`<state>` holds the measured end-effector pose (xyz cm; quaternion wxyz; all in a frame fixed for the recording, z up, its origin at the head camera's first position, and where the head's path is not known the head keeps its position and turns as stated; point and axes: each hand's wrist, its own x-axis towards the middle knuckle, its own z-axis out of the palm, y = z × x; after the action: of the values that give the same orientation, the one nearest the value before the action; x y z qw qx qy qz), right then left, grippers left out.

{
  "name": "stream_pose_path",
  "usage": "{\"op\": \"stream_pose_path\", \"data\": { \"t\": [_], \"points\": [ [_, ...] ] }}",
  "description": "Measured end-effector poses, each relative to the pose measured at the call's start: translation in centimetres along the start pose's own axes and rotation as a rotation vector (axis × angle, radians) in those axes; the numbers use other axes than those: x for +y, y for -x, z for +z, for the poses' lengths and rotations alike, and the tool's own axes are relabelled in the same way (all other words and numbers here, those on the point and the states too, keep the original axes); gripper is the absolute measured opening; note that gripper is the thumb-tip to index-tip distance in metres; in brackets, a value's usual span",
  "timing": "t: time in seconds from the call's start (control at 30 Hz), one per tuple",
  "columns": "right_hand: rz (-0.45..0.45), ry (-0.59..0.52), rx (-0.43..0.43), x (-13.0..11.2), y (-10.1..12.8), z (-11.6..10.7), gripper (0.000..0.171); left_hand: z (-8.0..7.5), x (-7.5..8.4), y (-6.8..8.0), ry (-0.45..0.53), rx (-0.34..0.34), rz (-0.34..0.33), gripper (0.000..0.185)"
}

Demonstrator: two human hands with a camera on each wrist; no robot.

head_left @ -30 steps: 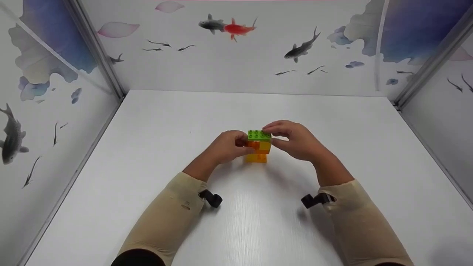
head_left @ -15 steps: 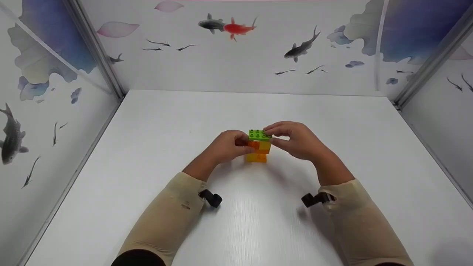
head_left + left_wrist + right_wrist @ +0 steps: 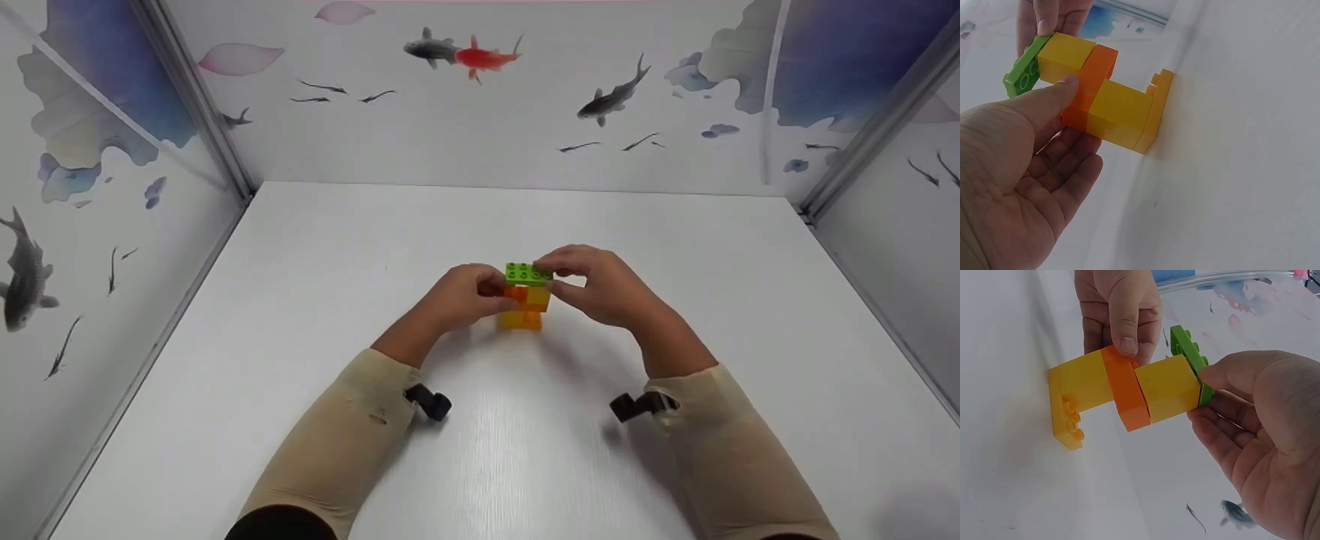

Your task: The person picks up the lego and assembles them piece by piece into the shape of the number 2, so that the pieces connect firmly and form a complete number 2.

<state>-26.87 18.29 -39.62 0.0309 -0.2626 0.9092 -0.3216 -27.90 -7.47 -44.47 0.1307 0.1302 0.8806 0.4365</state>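
Note:
A stack of toy building bricks stands on the white table between both hands. A flat yellow-orange brick (image 3: 1158, 112) forms its base, bearing a lower yellow brick (image 3: 1120, 109). Above that comes an orange brick (image 3: 1126, 396), then an upper yellow brick (image 3: 1168, 388). On top lies a flat green brick (image 3: 525, 274), overhanging the yellow one so that part of its hollow underside shows. My left hand (image 3: 469, 298) grips the orange brick with thumb and fingers. From the right, my right hand (image 3: 596, 285) pinches the green brick at one end. Whether the green brick is fully seated, I cannot tell.
The white table (image 3: 337, 247) reaches to a back wall (image 3: 525, 150) and side walls printed with fish and petals. Black wrist mounts (image 3: 429, 403) stick out from both sleeves, low over the table.
The green brick has shifted slightly to the right on top of the stack, with my right hand on it. My left hand and the lower bricks have hardly moved.

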Motion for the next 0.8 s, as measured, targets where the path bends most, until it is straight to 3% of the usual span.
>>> {"op": "stream_pose_path", "data": {
  "t": [0.33,0.8],
  "points": [
    [0.029,0.004,-0.015,-0.48,0.14,-0.16,0.034,0.04,-0.07,-0.07,0.012,-0.001,0.003,0.031],
    [0.0,0.02,-0.019,-0.25,0.12,-0.11,0.037,-0.12,0.12,0.07,0.01,-0.005,-0.01,0.028]
  ]
}}
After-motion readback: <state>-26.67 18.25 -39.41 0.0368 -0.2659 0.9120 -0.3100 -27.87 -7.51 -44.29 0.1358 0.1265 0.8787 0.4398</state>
